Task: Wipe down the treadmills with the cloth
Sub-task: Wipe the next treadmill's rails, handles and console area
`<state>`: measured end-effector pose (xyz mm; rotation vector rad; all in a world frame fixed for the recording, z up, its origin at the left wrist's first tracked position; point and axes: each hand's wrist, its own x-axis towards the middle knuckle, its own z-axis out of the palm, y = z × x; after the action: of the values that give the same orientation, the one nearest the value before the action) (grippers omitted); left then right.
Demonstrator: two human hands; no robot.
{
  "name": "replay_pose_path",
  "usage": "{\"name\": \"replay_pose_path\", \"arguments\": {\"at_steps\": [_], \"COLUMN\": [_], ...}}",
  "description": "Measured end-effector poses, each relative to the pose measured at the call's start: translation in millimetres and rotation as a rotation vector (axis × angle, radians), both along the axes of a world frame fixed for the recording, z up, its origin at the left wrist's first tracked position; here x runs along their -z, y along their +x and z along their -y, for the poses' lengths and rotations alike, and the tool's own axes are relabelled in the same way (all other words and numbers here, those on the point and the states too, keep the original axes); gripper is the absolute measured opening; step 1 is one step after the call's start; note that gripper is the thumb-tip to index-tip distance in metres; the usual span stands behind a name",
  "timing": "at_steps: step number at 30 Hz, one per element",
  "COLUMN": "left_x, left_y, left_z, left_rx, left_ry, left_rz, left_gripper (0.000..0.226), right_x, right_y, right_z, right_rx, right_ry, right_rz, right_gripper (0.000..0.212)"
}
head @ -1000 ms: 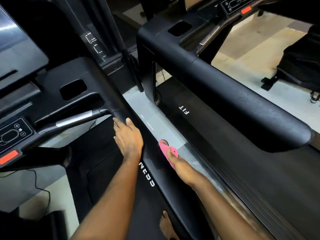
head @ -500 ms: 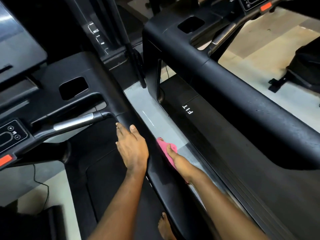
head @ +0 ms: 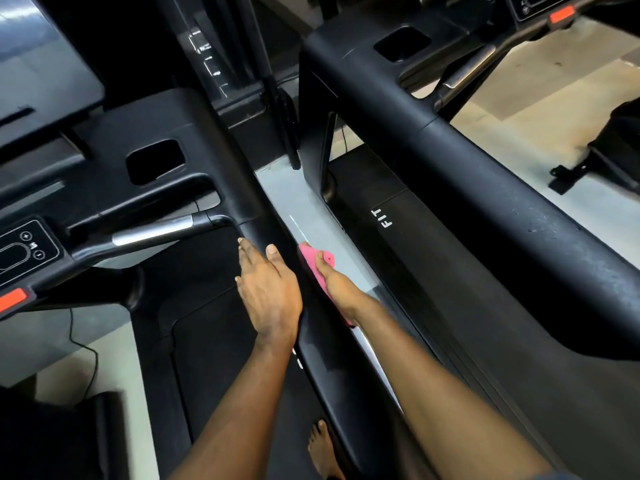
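A black treadmill handrail (head: 322,362) runs diagonally through the middle of the view. My left hand (head: 268,292) rests flat on the top of the rail, fingers straight. My right hand (head: 341,289) presses a pink cloth (head: 313,263) against the rail's outer right side, thumb on top of the cloth; its other fingers are hidden behind the rail. The treadmill's console (head: 31,251) with an orange tab sits at the left.
A second treadmill's thick black handrail (head: 485,188) runs parallel on the right, its deck marked "FIT" (head: 381,218) below. A strip of grey floor (head: 298,209) lies between the two machines. My bare foot (head: 323,452) stands on the belt. A cable (head: 83,351) trails at lower left.
Both hands have slid forward along the rail toward the console, the pink cloth moving with my right hand. The view has shifted slightly forward too.
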<state>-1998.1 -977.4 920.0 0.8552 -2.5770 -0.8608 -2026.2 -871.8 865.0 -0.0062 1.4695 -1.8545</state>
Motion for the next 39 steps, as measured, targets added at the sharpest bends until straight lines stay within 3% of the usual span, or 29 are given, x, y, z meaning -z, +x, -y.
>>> {"name": "replay_pose_path", "arguments": {"at_steps": [4,8,13,20,24,29,34,37,39], "left_x": [-1,1,1,-1,0,5,10,7,7], "left_y": [1,0,-1,5,4,4,4,5,5], "left_z": [-1,0,0,-1,1,4,5,3,4], "left_rx": [-0.008,-0.009,-0.012,-0.013,-0.004,0.006,-0.026,-0.048,-0.067], "left_ry": [-0.004,-0.003,0.005,0.069,0.053,0.050,0.104,0.155,0.193], "left_rz": [0.003,0.008,0.006,-0.086,-0.078,-0.115,-0.157,-0.188,-0.189], "left_gripper": [0.060,0.060,0.060,0.057,0.067,0.071,0.056,0.052,0.052], "right_x": [-7,9,6,10,-2,-31,-23,-4,-1], "right_y": [2,24,-28,4,-35,-111,-86,-48,-47], "right_z": [-3,-12,21,3,27,77,61,34,35], "right_rx": [-0.005,0.012,-0.026,-0.025,-0.047,0.026,0.073,-0.013,-0.047], "right_ry": [0.037,-0.079,-0.025,-0.008,-0.054,0.097,0.170,-0.066,-0.005], "right_rz": [-0.031,-0.055,-0.046,-0.158,-0.149,-0.104,-0.075,-0.173,-0.302], "right_gripper": [0.058,0.056,0.053,0.067,0.059,0.078,0.072,0.060,0.067]}}
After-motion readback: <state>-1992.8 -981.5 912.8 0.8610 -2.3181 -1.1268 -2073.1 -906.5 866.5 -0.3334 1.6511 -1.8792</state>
